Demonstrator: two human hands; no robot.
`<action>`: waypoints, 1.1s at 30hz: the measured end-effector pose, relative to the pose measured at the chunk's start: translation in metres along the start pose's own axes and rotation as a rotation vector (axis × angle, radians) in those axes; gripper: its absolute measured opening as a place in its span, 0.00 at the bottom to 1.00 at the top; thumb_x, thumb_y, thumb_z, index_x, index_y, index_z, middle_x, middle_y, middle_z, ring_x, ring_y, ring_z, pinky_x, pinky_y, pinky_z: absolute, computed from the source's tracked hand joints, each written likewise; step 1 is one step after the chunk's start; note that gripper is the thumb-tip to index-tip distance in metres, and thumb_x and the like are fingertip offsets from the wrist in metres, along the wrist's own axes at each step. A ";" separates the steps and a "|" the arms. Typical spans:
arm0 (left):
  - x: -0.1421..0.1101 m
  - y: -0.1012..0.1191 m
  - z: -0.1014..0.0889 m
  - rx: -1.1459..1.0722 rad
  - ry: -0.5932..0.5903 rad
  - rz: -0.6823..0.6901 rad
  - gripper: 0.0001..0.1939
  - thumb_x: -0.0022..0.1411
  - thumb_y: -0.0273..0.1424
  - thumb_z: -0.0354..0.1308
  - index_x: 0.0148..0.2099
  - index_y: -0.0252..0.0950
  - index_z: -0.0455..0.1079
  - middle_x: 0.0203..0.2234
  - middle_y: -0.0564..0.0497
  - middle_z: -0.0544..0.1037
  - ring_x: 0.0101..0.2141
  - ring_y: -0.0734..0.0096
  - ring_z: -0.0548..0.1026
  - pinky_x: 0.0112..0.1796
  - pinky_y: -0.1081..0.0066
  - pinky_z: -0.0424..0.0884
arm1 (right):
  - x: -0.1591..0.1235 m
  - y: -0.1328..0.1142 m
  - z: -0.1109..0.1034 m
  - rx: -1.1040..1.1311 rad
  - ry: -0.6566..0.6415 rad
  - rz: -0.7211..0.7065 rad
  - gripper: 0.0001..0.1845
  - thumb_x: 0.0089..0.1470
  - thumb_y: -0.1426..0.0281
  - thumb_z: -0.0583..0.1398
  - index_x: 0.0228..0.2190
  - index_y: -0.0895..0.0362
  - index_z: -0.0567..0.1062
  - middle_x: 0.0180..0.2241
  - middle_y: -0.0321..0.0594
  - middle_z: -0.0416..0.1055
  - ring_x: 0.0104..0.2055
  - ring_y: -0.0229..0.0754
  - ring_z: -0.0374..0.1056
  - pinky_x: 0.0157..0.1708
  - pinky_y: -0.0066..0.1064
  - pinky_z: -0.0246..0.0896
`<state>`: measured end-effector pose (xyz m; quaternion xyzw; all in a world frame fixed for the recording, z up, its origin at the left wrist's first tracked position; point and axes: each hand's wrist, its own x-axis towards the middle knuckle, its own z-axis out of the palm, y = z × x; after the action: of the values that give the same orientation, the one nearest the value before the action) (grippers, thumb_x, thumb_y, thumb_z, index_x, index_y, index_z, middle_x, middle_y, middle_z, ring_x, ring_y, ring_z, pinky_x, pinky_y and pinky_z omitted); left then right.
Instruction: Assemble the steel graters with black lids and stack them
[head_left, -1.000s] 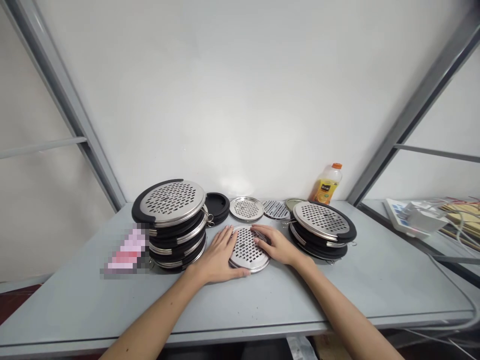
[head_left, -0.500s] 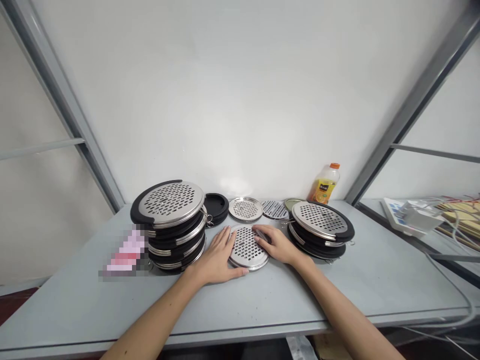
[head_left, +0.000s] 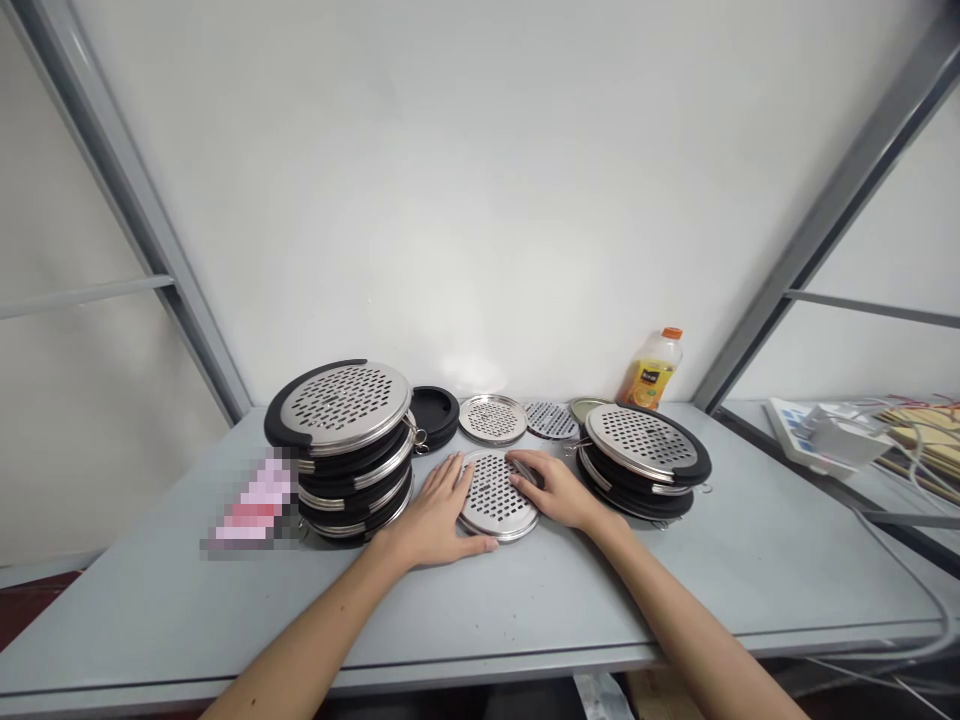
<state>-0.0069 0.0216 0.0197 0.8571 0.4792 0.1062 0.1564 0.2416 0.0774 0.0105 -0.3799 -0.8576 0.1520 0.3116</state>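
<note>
A round metal plate with rows of slots (head_left: 496, 500) lies flat on the table between my hands. My left hand (head_left: 439, 515) rests along its left side, fingers stretched out and thumb spread along the near rim. On the right side, my right hand (head_left: 559, 490) is curled, its index finger and thumb bent around the plate's rim; a dark sliver shows between them, which I cannot make out. To the left stands a stack of black-edged, slotted metal discs (head_left: 345, 405) with wire clips. A lower stack of similar discs (head_left: 641, 440) stands to the right.
Along the wall lie black rings (head_left: 435, 415), a slotted metal disc (head_left: 493, 420), a grey slotted plate (head_left: 551, 420) and a greenish disc (head_left: 589, 408). A juice bottle (head_left: 656, 370) stands behind the right stack. A power strip (head_left: 810, 435) with cables is at far right.
</note>
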 end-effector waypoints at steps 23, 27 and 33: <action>0.000 0.004 -0.005 -0.001 -0.053 -0.033 0.55 0.54 0.61 0.50 0.70 0.31 0.35 0.67 0.39 0.33 0.66 0.52 0.35 0.62 0.58 0.42 | 0.000 -0.002 -0.001 0.002 0.000 0.008 0.21 0.58 0.62 0.56 0.49 0.59 0.72 0.48 0.48 0.73 0.51 0.50 0.68 0.53 0.43 0.60; -0.001 0.004 -0.005 -0.006 -0.054 -0.034 0.55 0.54 0.61 0.50 0.69 0.31 0.35 0.67 0.39 0.33 0.66 0.52 0.35 0.62 0.58 0.42 | 0.000 -0.002 -0.001 -0.003 -0.005 0.011 0.20 0.58 0.62 0.56 0.49 0.59 0.72 0.48 0.47 0.73 0.51 0.49 0.68 0.52 0.42 0.60; 0.000 0.002 -0.003 -0.026 -0.027 -0.046 0.56 0.53 0.61 0.52 0.69 0.31 0.35 0.68 0.40 0.33 0.66 0.53 0.34 0.63 0.58 0.42 | 0.000 -0.001 -0.002 -0.006 0.001 0.042 0.20 0.58 0.62 0.56 0.47 0.59 0.74 0.49 0.49 0.73 0.52 0.50 0.67 0.54 0.43 0.59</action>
<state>-0.0063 0.0211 0.0235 0.8450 0.4953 0.0972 0.1765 0.2425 0.0771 0.0126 -0.3987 -0.8498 0.1558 0.3076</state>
